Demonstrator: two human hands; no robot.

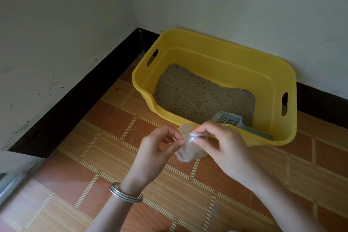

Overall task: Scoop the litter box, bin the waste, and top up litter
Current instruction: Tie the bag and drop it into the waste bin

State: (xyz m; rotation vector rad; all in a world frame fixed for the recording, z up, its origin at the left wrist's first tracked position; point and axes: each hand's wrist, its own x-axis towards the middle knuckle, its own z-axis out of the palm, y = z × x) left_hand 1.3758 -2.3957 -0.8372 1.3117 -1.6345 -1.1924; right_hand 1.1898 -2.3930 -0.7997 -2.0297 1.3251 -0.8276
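Head cam, only one view. Both hands are up in front, over the tiled floor (105,137), working on a small clear plastic bag (188,151). The left hand (156,149) pinches one edge of the bag between thumb and fingertips, with the other fingers curled in. The right hand (224,149) pinches the scrunched-up top of the bag from the other side, thumb underneath. So both hands have a grip on it, and the bag hangs between them, off the floor. It's so see-through that I honestly can't tell if there's anything inside, looks empty-ish.

Just beyond the hands sits the yellow litter box (226,58), pushed up near the wall (56,24) and the black skirting (75,100). The litter (197,96) lies as a greyish-brown layer on the bottom. A grey slotted scoop (228,119) is in the box right past the right hand's knuckles, with its head on the litter and its handle leaning on the near rim, nobody touching it.

A stack of thin silver bangles (125,193) sits on the left wrist.
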